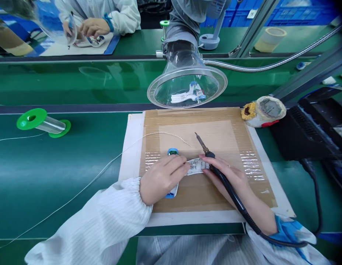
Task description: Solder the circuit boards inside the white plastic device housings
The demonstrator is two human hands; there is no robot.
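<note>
White-and-blue device (197, 166) sits mid-pad on the taped cardboard (198, 138), partly under the fingers. Left hand (164, 176) is closed over its blue-ended part, fingertips mostly hidden; right hand (231, 176) grips the soldering iron (222, 177) and has fingertips on both edges of the white end — exact pressure can't be told. For good handling, support it at both ends, keep it flat and turn it without twisting. Iron tip points up and away, apart from the part — worth keeping it so, well off fingers and plastic

Around it: solder wire (122, 152) arcs over the pad, its free end near the iron tip, easy to snag. Reel (52, 124) far left, clear hood (152, 92) beyond the pad, sponge pot (270, 110) at its far right corner. Iron cable crosses the right forearm and could drag
</note>
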